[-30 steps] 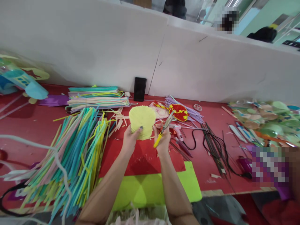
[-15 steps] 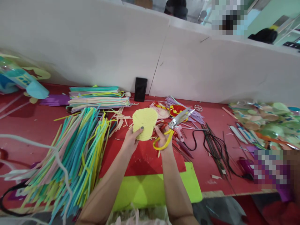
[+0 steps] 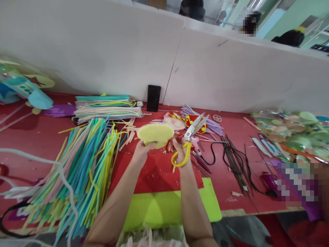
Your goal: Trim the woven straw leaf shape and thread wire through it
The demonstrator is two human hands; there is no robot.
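Observation:
My left hand (image 3: pixel 142 151) grips a pale yellow fuzzy piece (image 3: pixel 156 133) by its lower left edge, thumb on the near side. The piece is tipped so that it looks like a wide, flat oval. Hooked in my right hand (image 3: pixel 179 148) are yellow-handled scissors (image 3: pixel 189 137), blades pointing up and right and slightly parted. My right fingertips lie just right of the yellow piece, apart from it as far as I can see. Beneath both hands are a red sheet (image 3: pixel 156 175) and a lime green board (image 3: pixel 154 209).
Many pastel pipe cleaners (image 3: pixel 77 171) lie left, with bundles (image 3: pixel 108 111) behind. A black phone (image 3: pixel 153 98) leans on the white partition (image 3: pixel 102 51). Right are a pink glue gun (image 3: pixel 196 145), dark sticks (image 3: pixel 235 168), a black cord (image 3: pixel 213 154) and bagged pieces (image 3: pixel 298 137). Another person's arm shows far right.
My left hand has tilted the yellow piece from a nearly upright face to a flatter oval, shifting it slightly left. The scissors have turned a little more upright in my right hand.

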